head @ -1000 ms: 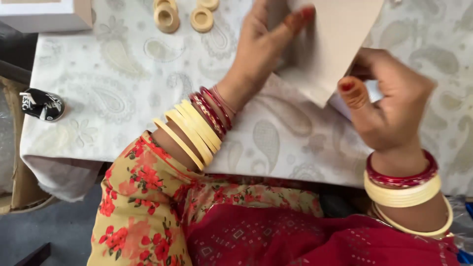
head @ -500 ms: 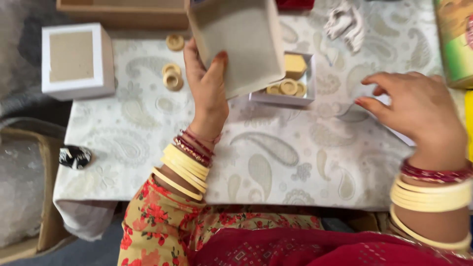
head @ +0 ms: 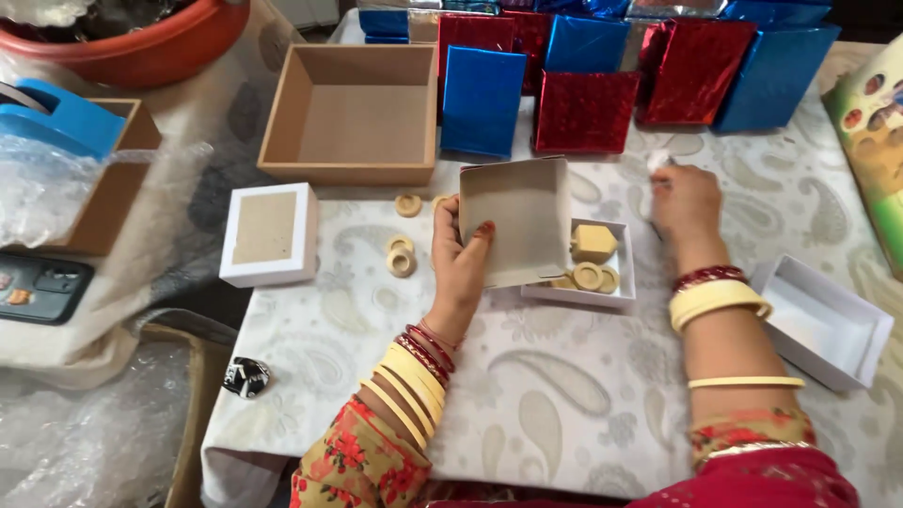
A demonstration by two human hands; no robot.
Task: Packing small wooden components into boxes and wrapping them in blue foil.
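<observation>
While left hand (head: 458,259) fingers clamp the box lid (head: 515,221), right hand (head: 685,199) fingers closed, contents unclear.

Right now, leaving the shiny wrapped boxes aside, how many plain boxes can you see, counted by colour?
white boxes: 3
brown cardboard boxes: 2
box lid, held up in the left hand: 1
Total: 6

Paisley-clothed table (head: 564,395) with boxes (head: 268,235)
</observation>
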